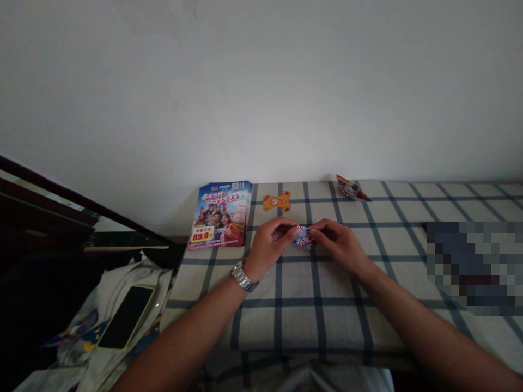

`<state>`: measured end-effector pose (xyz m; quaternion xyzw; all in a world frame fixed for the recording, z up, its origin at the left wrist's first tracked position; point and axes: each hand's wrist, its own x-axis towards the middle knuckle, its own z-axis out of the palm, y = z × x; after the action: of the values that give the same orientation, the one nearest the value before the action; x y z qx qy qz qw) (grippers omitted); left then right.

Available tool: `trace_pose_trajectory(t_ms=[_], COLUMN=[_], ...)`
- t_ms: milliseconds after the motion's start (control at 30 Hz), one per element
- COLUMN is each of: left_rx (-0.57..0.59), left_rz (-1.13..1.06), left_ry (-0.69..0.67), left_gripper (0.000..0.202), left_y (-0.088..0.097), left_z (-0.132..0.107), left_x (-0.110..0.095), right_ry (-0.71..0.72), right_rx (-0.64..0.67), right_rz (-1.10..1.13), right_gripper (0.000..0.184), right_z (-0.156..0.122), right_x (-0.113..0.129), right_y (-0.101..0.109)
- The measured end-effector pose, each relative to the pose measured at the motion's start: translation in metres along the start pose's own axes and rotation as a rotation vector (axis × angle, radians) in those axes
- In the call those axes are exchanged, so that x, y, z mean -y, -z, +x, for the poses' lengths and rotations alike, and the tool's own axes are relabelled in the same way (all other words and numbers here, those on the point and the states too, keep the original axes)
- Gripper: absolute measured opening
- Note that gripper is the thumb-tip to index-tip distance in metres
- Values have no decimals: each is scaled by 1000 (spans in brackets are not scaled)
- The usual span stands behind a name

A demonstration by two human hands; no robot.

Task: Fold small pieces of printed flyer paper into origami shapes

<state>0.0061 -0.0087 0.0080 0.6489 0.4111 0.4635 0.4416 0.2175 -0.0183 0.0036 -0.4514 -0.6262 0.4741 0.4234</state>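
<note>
Between both hands, just above the checked tablecloth, is a small folded paper flyer with blue and pink print. My left hand, with a silver watch on its wrist, pinches the flyer's left side. The fingers of my right hand pinch its right edge. To the left lies a stack of printed flyers, the top one marked 89.9. Another folded flyer stands by the wall, beyond my right hand. A flat orange bear figure lies beyond my left hand.
The checked tablecloth covers the surface, which meets a white wall at the back. At the right is a blurred-out dark item. A phone rests on pale fabric at the lower left, beside a dark rail.
</note>
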Motion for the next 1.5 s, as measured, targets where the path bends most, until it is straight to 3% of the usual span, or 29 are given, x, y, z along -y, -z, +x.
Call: trace_pose_trajectory(t_ms=[800, 1500], left_rx=[-26, -15], left_rz=[53, 43], left_ry=[-40, -40], left_gripper=[25, 19], left_y=[1, -2], left_z=[0, -1], left_x=[-3, -1], right_ry=[1, -18], right_rx=[62, -3], right_rz=[-18, 12], right_gripper=[26, 28], right_z=[-2, -1], right_x=[3, 4], right_y=[-1, -2])
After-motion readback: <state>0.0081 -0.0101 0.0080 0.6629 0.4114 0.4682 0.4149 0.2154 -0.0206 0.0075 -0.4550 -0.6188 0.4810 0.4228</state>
